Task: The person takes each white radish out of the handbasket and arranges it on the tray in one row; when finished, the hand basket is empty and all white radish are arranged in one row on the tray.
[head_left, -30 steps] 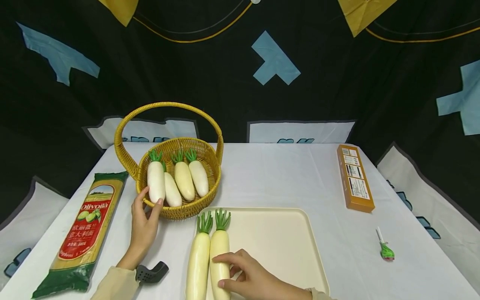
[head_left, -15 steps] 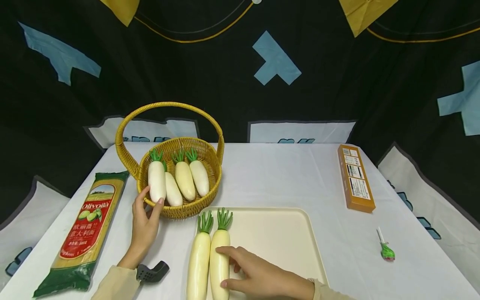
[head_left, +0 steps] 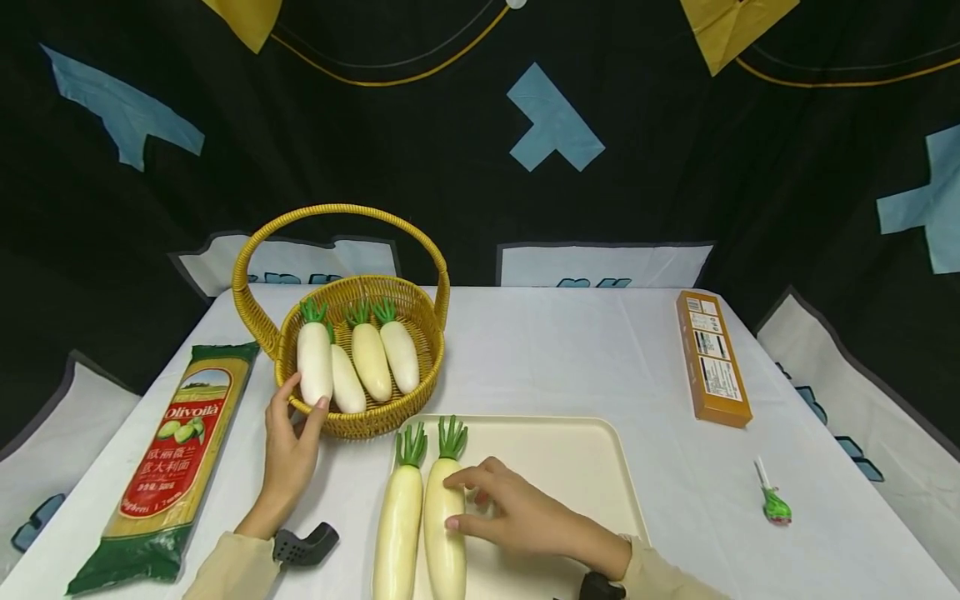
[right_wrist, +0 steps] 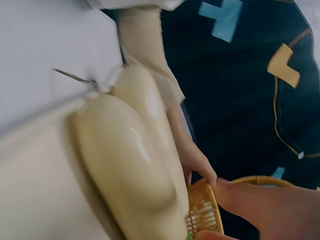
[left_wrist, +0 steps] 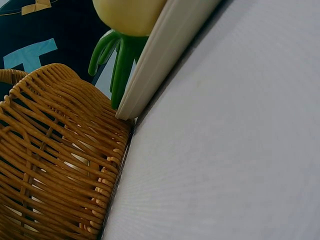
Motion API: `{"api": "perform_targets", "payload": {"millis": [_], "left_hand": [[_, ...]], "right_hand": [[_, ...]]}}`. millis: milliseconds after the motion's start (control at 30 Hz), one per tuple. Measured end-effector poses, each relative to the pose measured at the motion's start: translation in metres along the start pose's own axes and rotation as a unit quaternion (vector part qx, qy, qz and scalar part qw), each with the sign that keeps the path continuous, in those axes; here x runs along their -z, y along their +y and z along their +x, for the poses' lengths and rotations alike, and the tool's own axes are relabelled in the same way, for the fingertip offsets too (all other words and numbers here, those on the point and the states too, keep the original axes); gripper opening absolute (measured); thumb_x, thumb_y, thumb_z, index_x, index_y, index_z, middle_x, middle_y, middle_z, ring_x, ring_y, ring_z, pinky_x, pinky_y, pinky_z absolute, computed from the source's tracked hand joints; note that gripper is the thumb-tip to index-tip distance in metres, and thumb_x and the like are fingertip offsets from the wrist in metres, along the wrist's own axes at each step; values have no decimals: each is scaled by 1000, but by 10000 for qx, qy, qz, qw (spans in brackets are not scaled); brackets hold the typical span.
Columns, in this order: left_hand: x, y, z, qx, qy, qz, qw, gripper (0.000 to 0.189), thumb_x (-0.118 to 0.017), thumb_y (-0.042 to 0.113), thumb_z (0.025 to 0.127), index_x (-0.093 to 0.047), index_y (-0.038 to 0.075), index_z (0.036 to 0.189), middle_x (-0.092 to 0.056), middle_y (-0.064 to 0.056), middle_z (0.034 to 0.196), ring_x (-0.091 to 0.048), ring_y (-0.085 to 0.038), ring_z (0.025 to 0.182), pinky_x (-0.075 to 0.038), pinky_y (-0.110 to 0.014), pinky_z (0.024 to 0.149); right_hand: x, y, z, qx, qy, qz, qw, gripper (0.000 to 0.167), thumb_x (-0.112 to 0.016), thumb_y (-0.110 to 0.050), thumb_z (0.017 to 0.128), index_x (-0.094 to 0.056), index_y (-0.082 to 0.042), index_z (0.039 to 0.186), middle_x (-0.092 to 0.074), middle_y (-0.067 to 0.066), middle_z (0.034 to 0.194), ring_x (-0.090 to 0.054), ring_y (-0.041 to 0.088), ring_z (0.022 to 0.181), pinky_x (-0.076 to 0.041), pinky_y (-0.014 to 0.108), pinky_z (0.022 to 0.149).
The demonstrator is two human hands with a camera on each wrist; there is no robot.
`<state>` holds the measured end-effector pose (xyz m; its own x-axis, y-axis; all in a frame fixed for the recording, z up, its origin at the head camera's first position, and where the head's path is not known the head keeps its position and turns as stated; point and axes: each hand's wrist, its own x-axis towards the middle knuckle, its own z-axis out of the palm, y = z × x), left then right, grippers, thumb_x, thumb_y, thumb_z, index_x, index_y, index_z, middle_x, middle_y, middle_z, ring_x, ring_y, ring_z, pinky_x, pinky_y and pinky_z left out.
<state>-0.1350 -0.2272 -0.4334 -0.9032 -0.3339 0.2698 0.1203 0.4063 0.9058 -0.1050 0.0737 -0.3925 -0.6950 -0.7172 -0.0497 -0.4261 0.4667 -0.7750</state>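
Right hand [head_left: 517,512]: grip apart at glossy, cream, tapered radish [head_left: 447,554], left on rectangular beige tray [head_left: 558,467]; straddling its width likely steadier. Left hand [head_left: 291,454]: grip unclear.

A golden, hoop-handled wicker basket [head_left: 375,423] stands upright, four short, green-topped pale radishes [head_left: 314,362] inside; the left hand [head_left: 291,454] touches its near rim. Two long, cream-coloured daikon radishes [head_left: 397,533] lie side by side on the tray [head_left: 570,450], leaves towards the basket, the right hand [head_left: 517,515] over one.
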Motion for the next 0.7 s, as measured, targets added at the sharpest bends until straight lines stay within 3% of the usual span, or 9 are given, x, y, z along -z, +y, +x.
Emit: {"api": "perform_targets", "payload": {"millis": [167, 300, 433, 567, 700], "left_hand": [[0, 0, 0, -1, -3, 15, 10000, 60, -49, 21, 93, -18, 14, 144, -16, -16, 145, -26, -38, 131, -30, -52, 101], [-1, 1, 1, -12, -6, 23, 10000, 60, -49, 20, 93, -18, 14, 144, -16, -17, 145, -26, -39, 131, -30, -53, 100], [-1, 0, 0, 5, -2, 64, 10000, 60, -49, 20, 93, -18, 14, 144, -16, -17, 145, -26, -39, 131, -30, -53, 100], [-1, -1, 0, -14, -1, 40, 10000, 60, -50, 21, 93, -19, 14, 144, -16, -17, 145, -25, -38, 132, -30, -53, 101], [0, -1, 0, -39, -20, -10, 10000, 60, -49, 21, 93, -18, 14, 144, -15, -16, 145, -25, -38, 132, -30, -53, 101]], "right_hand": [[13, 4, 21, -269, 301, 935, 9948, 37, -55, -34, 90, -57, -11, 119, -61, 7, 111, -57, 16, 92, -48, 24, 74], [22, 11, 40, -577, 341, 1909, 9793, 38, -54, -29, 91, -56, -7, 122, -62, 11, 114, -60, 20, 98, -50, 33, 80], [28, 11, 58, -682, 620, 2907, 9524, 41, -53, -29, 91, -52, -6, 125, -57, 15, 123, -58, 23, 105, -48, 36, 89], [33, 6, 78, -385, 965, 3671, 9244, 48, -51, -33, 92, -48, -2, 128, -52, 20, 128, -53, 28, 114, -45, 36, 95], [39, 2, 99, -174, 1038, 4473, 8882, 54, -44, -38, 94, -43, 1, 132, -44, 22, 135, -44, 33, 123, -40, 37, 101]]}}
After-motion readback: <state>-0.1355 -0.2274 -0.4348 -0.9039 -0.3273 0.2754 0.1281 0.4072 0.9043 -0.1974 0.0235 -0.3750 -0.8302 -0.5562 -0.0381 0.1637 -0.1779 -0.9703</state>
